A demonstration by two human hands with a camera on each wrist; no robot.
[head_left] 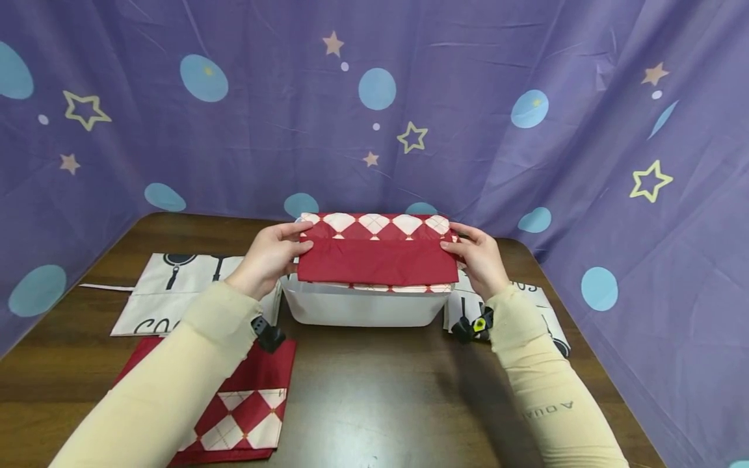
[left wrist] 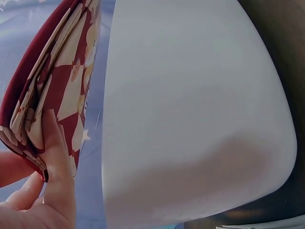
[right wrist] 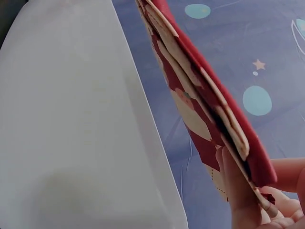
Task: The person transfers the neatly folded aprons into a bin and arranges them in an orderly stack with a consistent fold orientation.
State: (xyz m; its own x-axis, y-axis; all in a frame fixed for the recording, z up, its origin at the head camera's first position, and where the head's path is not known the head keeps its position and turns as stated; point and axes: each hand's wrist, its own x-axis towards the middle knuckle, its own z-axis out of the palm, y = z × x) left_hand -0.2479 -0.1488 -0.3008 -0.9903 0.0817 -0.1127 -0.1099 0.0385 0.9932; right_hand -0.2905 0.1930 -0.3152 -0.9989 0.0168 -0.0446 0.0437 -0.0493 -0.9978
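Note:
A folded red cloth (head_left: 377, 260) with a band of red and white diamonds is held up over a white plastic bin (head_left: 365, 309) in the head view. My left hand (head_left: 272, 255) pinches its left end, thumb on the near face. The right hand (head_left: 476, 257) grips the other end the same way. From the left wrist, several stacked layers of the folded cloth (left wrist: 52, 81) show between thumb and fingers, beside the bin's wall (left wrist: 190, 95). The right wrist view has the cloth's folded edge (right wrist: 209, 90) in the fingers. The bin's inside is hidden behind the cloth.
Left of the bin lies a white cloth (head_left: 143, 309) with black utensil prints and a white strap (head_left: 105, 286). A red diamond-patterned cloth (head_left: 246, 416) lies nearer, partly under my left arm. Another white printed cloth (head_left: 541, 302) lies right. A purple curtain (head_left: 456, 78) hangs behind the wooden table (head_left: 363, 403).

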